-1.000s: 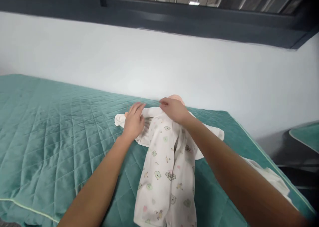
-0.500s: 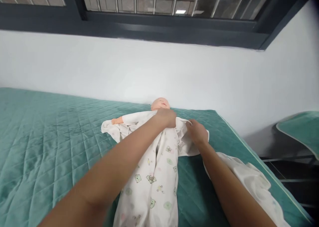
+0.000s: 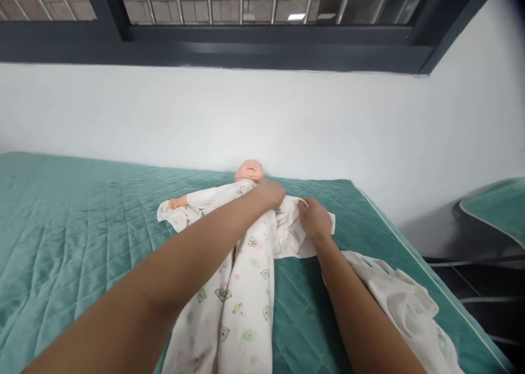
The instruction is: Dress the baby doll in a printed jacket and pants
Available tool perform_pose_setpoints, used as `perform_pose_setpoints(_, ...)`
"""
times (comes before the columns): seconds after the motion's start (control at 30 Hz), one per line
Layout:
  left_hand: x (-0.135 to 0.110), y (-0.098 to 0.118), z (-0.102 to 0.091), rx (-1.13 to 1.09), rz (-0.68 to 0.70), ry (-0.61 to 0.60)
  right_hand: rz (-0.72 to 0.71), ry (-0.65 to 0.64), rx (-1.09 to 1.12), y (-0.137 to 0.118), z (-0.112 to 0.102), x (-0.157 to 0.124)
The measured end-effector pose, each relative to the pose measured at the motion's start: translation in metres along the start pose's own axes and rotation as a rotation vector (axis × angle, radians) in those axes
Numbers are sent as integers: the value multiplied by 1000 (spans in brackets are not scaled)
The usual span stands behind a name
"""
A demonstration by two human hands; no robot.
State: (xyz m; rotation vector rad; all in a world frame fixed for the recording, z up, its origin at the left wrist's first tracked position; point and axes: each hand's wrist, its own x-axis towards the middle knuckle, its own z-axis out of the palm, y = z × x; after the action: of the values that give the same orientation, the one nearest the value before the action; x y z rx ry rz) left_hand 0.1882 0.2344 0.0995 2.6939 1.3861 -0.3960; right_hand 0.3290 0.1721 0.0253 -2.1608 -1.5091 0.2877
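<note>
A baby doll (image 3: 249, 170) lies on its back, head toward the wall, its lower body covered by a white printed baby garment (image 3: 250, 286). One doll arm (image 3: 179, 202), in a white sleeve, stretches out to the left. My left hand (image 3: 271, 193) is closed at the doll's shoulder on the right side; its fingertips are hidden, so what it grips cannot be made out. Beside it, my right hand (image 3: 315, 219) pinches the edge of the garment's right sleeve. The doll's other arm is out of sight behind my hands and the cloth.
A green quilted bed cover (image 3: 102, 237) lies beneath everything. Another white cloth (image 3: 402, 303) is bunched near the bed's right edge, partly behind my right forearm. A white wall (image 3: 197, 117) and a dark window frame (image 3: 266, 51) stand behind. Another green-covered surface (image 3: 500, 204) is at the far right.
The whole view has shifted, so the doll and bed sit further left. Relative to the doll, my left hand has moved slightly right. My right hand still pinches the sleeve.
</note>
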Motion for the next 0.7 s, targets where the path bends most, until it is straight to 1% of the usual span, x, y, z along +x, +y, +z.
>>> perform_pose_setpoints(0.13, -21, -26, -23, 20, -34, -20, 45, 0, 78, 15, -4, 5)
perform_pose_setpoints(0.23, -37, -40, -33, 23, -56, -8, 35, 23, 178, 21, -3, 8)
perform_pose_setpoints(0.3, -41, -42, -33, 17, -58, 0, 7, 62, 262, 22, -2, 10)
perform_pose_setpoints(0.4, -39, -37, -29, -4, -21, -7, -28, 133, 407, 26, 0, 10)
perform_pose_setpoints(0.43, -38, -35, -27, -11, -6, -7, -35, 130, 442, 28, 1, 9)
perform_pose_setpoints(0.5, -38, -35, -26, -24, 11, 5, -47, 74, 476, 31, 4, 7)
perform_pose_setpoints(0.57, -42, -41, -27, -30, 10, 24, -57, 12, 468, 33, 8, 6)
perform_pose_setpoints(0.6, -46, -45, -28, -35, 4, 35, -62, 2, 469, 33, 10, 6)
perform_pose_setpoints(0.7, -56, -59, -31, -71, -24, 91, -71, 40, 502, 33, 10, 7)
